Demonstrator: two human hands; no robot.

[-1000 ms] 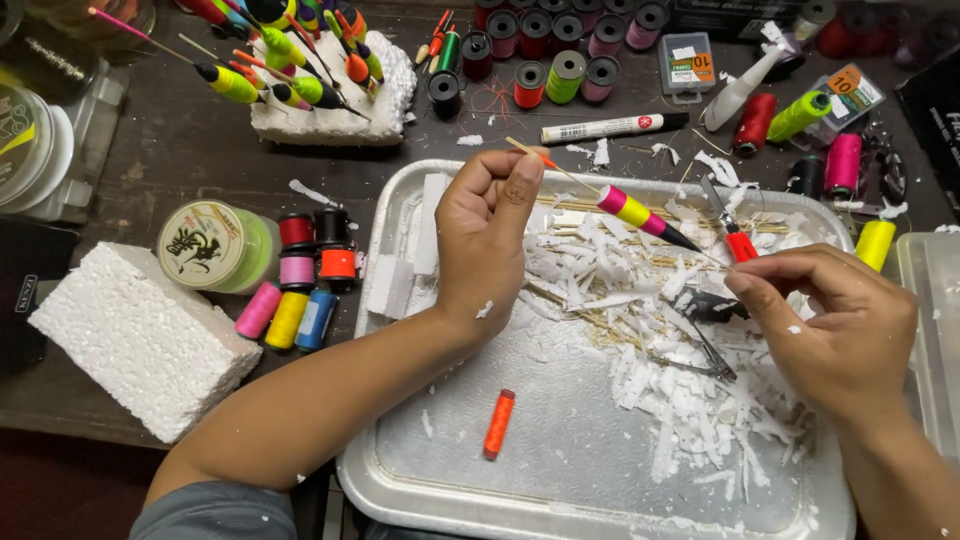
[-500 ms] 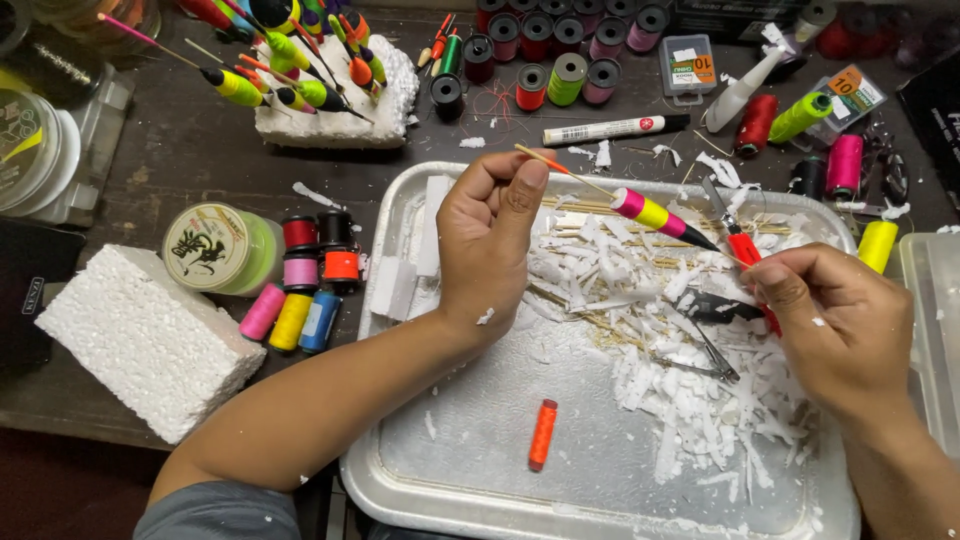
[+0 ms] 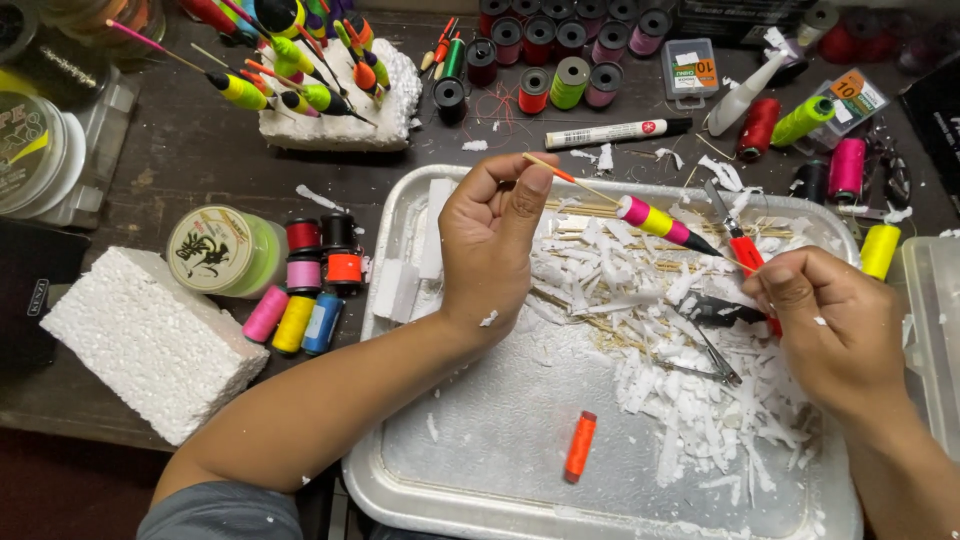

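Pink-yellow float [image 3: 652, 219] between both hands

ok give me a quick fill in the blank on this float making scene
1. The left hand pinches the thin stick of a pink and ____ float.
2. The loose orange spool lies in the metal ____.
3. The right hand holds a ____-handled tool.

Missing words: yellow; tray; red

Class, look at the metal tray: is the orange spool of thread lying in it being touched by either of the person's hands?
No. The orange spool lies alone on the tray, apart from the left hand and right hand, which hold a painted float.
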